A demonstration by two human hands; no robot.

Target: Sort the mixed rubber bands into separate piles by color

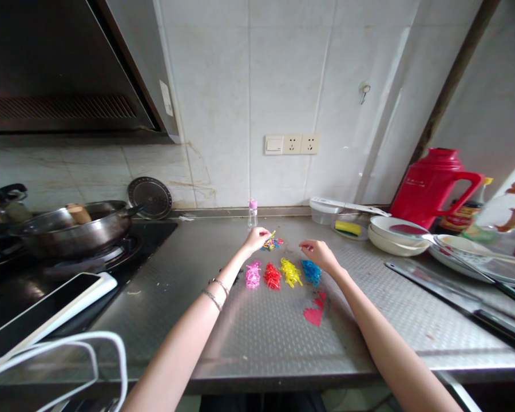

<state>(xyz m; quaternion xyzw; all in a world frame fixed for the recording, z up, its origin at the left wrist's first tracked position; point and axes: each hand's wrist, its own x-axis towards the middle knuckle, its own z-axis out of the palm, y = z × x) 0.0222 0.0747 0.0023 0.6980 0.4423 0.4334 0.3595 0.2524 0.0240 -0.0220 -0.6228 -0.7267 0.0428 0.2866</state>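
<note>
On the steel counter (261, 332) lie small piles of tiny rubber bands sorted by colour: pink (253, 274), red (272, 276), yellow (290, 272) and blue (311, 272). Behind them sits a mixed-colour pile (273, 244). My left hand (256, 238) is pinched on a yellow band at the left edge of the mixed pile. To the right of that pile, my right hand (318, 252) hovers above the blue pile with fingers curled; whether it holds anything is not visible. A small clear bottle with a pink cap (252, 213) stands at the wall.
A gas stove with a steel pan (68, 229) is at the left, a tablet (43, 312) and white cable in front. Right side: red thermos (433, 186), stacked white bowls (397, 234), plates, a sponge (348, 227), a long knife (455, 297). Red scraps (314, 312) lie on the counter.
</note>
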